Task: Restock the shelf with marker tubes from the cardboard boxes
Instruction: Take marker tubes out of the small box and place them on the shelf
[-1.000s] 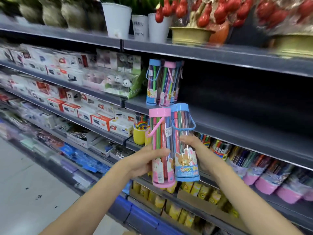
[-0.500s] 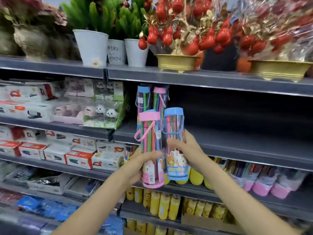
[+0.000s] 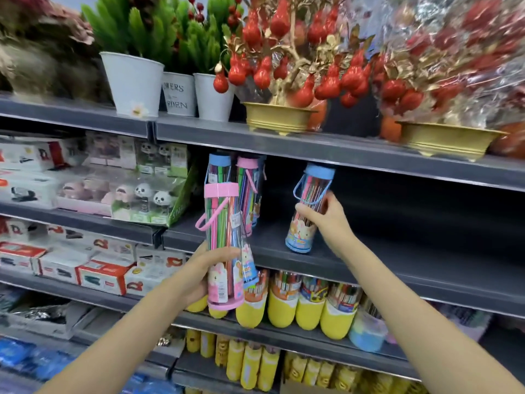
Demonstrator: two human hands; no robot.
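Blue-capped tube (image 3: 305, 211), pinched by right hand (image 3: 326, 220), should be stood upright on shelf (image 3: 369, 268), seemingly tilted; pink-capped tube (image 3: 224, 245) gripped by left hand (image 3: 207, 274), kept clear.

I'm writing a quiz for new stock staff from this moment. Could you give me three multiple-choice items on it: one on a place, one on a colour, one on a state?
1. Where is the blue-capped clear marker tube in the right hand?
A. On the top shelf among the plant pots
B. At the dark middle shelf, to the right of the tubes already standing there
C. On the floor

2. What colour is the cap of the clear marker tube in the left hand?
A. Pink
B. Yellow
C. Green

3. How is the left hand occupied?
A. Hanging idle
B. Flat on a shelf
C. Gripping its tube

Answers: 1 B, its base is at the middle shelf board, though contact is unclear. 2 A, the cap and loop handle are pink. 3 C, the fingers curl round the tube's lower part.
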